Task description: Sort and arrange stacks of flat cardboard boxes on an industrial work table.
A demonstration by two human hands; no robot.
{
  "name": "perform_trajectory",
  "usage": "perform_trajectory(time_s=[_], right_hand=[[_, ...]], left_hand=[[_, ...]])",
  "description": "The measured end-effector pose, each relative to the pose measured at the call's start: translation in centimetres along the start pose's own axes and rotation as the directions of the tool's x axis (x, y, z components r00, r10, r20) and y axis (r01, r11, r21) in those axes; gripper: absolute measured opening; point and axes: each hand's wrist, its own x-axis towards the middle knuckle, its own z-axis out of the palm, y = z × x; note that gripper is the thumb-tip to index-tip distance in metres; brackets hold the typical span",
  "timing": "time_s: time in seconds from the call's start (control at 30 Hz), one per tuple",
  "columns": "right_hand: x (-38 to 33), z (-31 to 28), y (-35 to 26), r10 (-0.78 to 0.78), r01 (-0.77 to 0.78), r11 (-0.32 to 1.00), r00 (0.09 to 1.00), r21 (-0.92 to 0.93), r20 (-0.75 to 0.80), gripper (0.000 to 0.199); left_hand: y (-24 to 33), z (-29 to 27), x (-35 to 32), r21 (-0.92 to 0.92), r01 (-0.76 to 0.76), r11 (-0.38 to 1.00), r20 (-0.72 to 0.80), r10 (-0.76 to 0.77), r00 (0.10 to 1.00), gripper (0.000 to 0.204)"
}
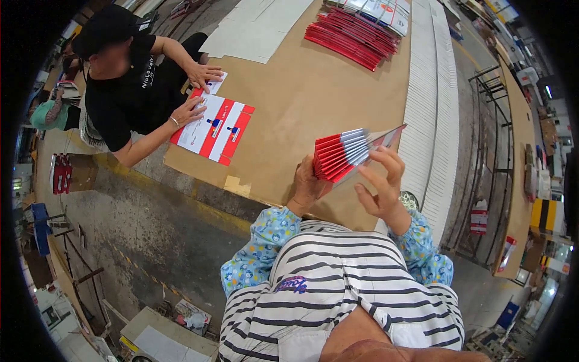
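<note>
Above the near edge of the table, a fanned stack of folded red-and-white printed card pieces [339, 158] is held upright. My left hand [306, 184] is closed around its lower left side. At the stack's right, a thin outer piece [386, 136] stands apart from the rest, its tip pointing up and right. My right hand [384, 186] is just beside it, fingers spread and curved, nothing gripped in them. Whether a fingertip touches the outer piece I cannot tell. Patterned blue sleeves cover both my forearms.
Across the brown-covered table [271, 120], a person in black [123, 90] presses both hands on flat red-and-white printed sheets [212, 130]. A strapped pile of red-and-white folded pieces [353, 37] lies at the far end. White corrugated card [431, 108] lines the right side.
</note>
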Motion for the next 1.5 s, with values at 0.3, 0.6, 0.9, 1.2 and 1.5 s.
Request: perform_trajectory(time_s=[0.3,0.6,0.9,1.2,1.5], right_hand=[[-0.4,1.5,0.2,0.043,-0.038,0.994,0.998,-0.098,0.046,0.035],[-0.9,1.3,0.2,0.006,0.001,0.990,0.999,-0.139,0.053,0.030],[-1.8,0.9,0.0,0.023,-0.026,0.993,0.999,-0.118,-0.030,0.032],[-1.3,0.5,-0.6,0.063,-0.049,0.976,0.996,-0.213,0.060,0.041],[-0.8,0.6,-1.3,0.042,-0.042,0.976,0.999,-0.214,-0.005,0.033]], left_hand=[[0.6,0.6,0.0,-0.106,0.027,0.994,-0.034,-0.031,0.999,0.037],[-1.0,1.0,-0.5,-0.028,-0.024,0.999,-0.020,0.024,1.000,0.041],[-1.8,0.9,-1.9,-0.051,0.033,0.998,0.058,-0.030,0.998,0.043],[-2.7,2.0,-2.4,-0.273,0.167,0.947,0.058,-0.157,0.986,0.041],[-1.2,0.9,-1.8,-0.041,0.007,0.999,0.075,-0.004,0.997,0.043]])
